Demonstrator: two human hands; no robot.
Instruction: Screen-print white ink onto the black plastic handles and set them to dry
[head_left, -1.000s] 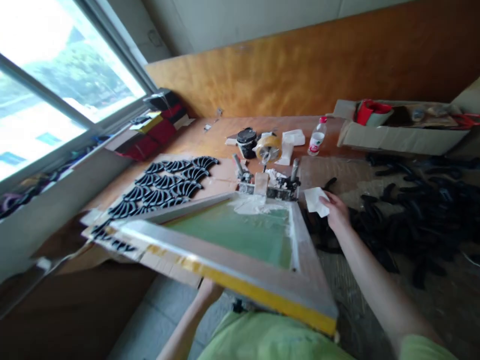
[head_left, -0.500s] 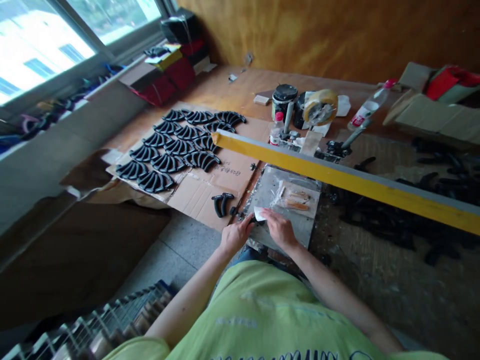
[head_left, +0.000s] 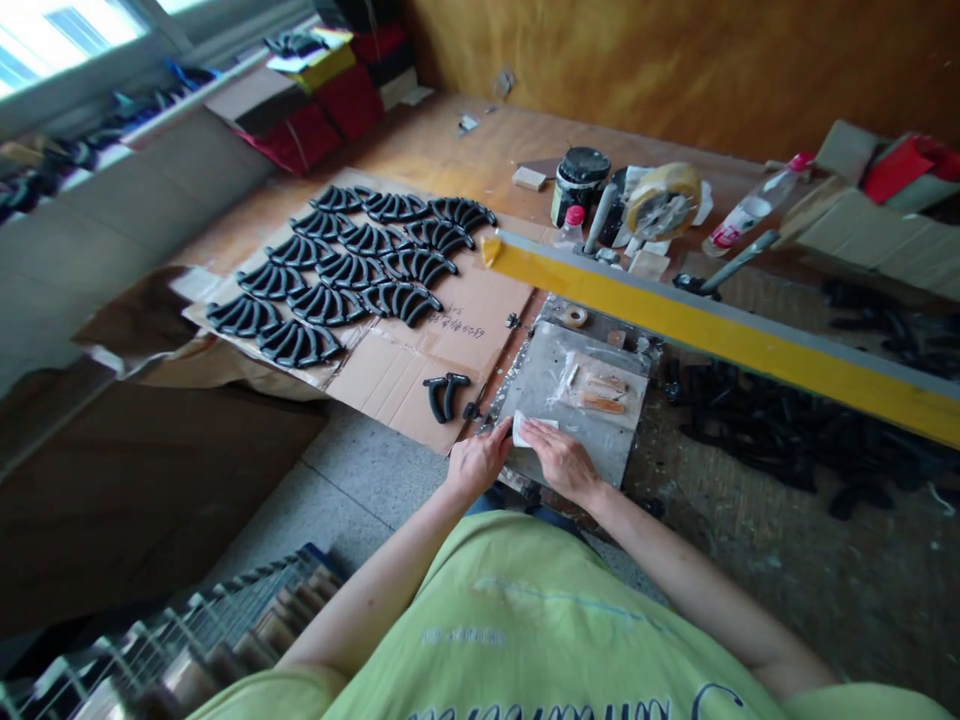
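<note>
Over the near edge of a grey plate point(head_left: 611, 455), my right hand point(head_left: 562, 460) is closed on a white cloth point(head_left: 523, 430). My left hand point(head_left: 478, 463) is closed just left of the cloth, with a small dark piece at its fingertips, mostly hidden. Two black curved pieces point(head_left: 448, 397) lie on the cardboard point(head_left: 382, 385) to the left. Farther back on it, several more black curved pieces point(head_left: 304, 342) are laid out in fan-shaped rows. A clear sheet with orange-brown sticks point(head_left: 602, 403) rests on the plate.
A long yellow bar point(head_left: 637, 300) crosses above the bench from centre to right. Behind it stand a dark paint can point(head_left: 580, 185), a tape roll point(head_left: 664, 203) and a bottle point(head_left: 754, 210). Black parts point(head_left: 765, 430) are heaped at right. A wire rack point(head_left: 172, 640) is at lower left.
The view has shifted, so the bar and bench items appear moved. My right hand lies flatter over the white cloth, and more of the cloth shows. Both hands remain close together.
</note>
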